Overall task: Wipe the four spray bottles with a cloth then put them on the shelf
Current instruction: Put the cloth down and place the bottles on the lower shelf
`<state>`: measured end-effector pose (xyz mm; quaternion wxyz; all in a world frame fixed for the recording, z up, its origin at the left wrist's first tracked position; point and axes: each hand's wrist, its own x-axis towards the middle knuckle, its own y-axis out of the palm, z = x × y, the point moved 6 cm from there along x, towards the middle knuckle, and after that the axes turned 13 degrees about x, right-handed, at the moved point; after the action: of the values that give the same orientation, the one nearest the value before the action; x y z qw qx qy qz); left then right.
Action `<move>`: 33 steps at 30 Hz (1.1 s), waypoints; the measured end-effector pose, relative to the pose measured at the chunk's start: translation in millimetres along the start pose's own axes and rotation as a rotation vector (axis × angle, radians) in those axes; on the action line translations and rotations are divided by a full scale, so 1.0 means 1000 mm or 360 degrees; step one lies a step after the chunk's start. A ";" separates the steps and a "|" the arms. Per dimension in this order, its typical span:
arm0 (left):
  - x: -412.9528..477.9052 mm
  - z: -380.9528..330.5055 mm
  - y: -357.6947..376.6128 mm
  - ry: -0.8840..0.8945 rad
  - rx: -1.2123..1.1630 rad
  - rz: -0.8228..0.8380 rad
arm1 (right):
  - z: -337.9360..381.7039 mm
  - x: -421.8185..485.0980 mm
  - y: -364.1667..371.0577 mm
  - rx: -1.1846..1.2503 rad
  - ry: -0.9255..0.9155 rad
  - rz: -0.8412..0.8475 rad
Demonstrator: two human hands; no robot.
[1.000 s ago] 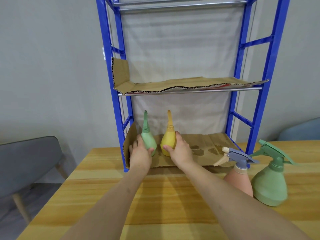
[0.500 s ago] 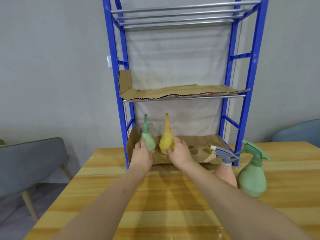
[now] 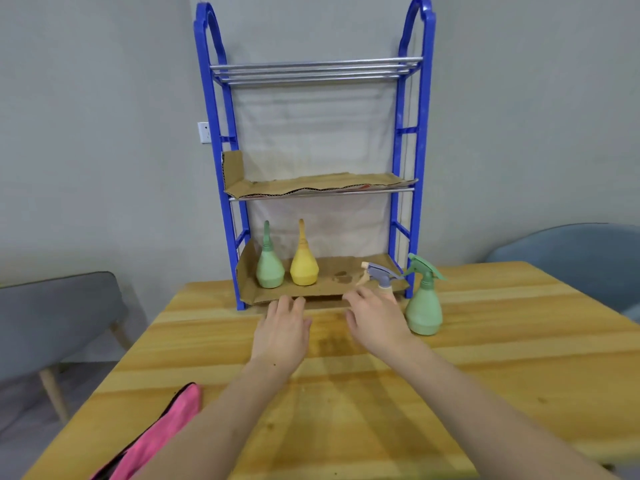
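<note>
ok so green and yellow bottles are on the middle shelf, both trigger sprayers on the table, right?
Wrong shelf: in the head view the green bottle and yellow bottle stand on the bottom shelf. The pink sprayer and green sprayer are on the table.

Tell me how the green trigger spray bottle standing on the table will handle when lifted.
The green pear-shaped plastic spray bottle probably resists tipping: wide base, narrow neck. Its opaque walls hide any fill, so its weight cannot be told. Its matte surface looks grippy rather than slippery.
</note>
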<state>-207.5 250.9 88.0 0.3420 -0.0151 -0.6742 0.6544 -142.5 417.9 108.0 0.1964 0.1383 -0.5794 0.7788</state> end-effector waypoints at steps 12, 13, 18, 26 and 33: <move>0.008 -0.123 0.001 0.0147 -0.0152 0.0141 | -0.116 -0.058 -0.045 -0.0129 0.0357 0.0028; 0.012 -0.130 0.004 0.0142 -0.0158 0.0157 | -0.126 -0.059 -0.046 -0.0125 0.0389 0.0035; 0.039 -0.152 0.023 0.0026 -0.0279 0.0247 | -0.167 -0.052 -0.045 -0.0057 0.0536 0.0001; 0.056 -0.181 0.049 -0.0421 -0.0822 0.0206 | -0.210 -0.029 -0.030 0.0543 0.0748 -0.0137; 0.073 -0.185 0.059 -0.0587 -0.0914 0.0176 | -0.212 -0.017 -0.010 0.0809 0.0733 -0.0146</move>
<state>-199.5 454.5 50.7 0.1602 -0.0288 -0.8796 0.4471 -120.3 620.9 47.3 0.3162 0.0292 -0.3004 0.8994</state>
